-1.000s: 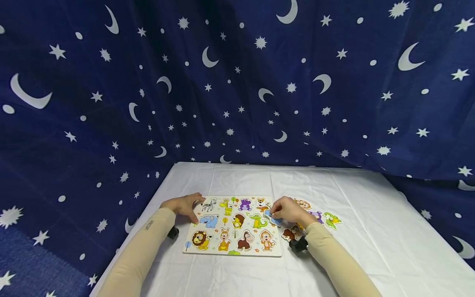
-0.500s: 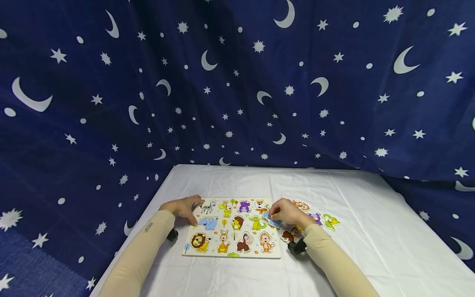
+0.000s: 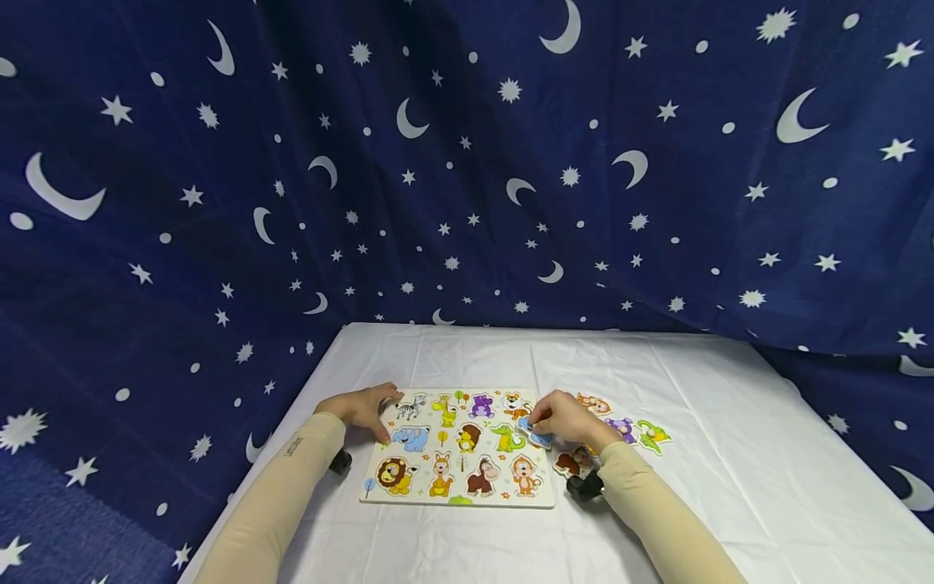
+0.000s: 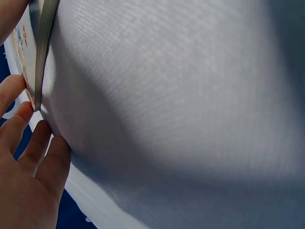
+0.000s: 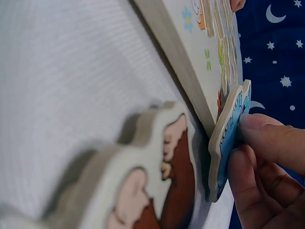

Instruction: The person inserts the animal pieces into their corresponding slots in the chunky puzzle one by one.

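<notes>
A flat animal puzzle board [image 3: 460, 503] lies on the white-covered table. At its upper left corner, my left hand [image 3: 357, 407] rests with spread fingers against the edge; in the left wrist view, the fingers [image 4: 57, 157] appear beside the board's rim. Over the right edge of the board, my right hand [image 3: 567, 416] pinches a blue puzzle piece [image 5: 228, 138] between thumb and fingers. The piece is tilted, and the fingers hide part of its picture. A brown animal piece [image 3: 572, 462] lies close below the right hand, partly covered by the wrist camera.
Right of the board lie more loose pieces: a monkey [image 3: 593, 404], a purple hippo [image 3: 620, 429] and a green crocodile [image 3: 653, 435]. Some are partly behind the right hand and forearm. A dark blue curtain [image 3: 467, 203] with moons and stars hangs behind the table.
The head view has shifted slightly, so the table sits a little lower in it. Both hands keep their places, and the blue puzzle piece stays pinched at the board's right edge.
</notes>
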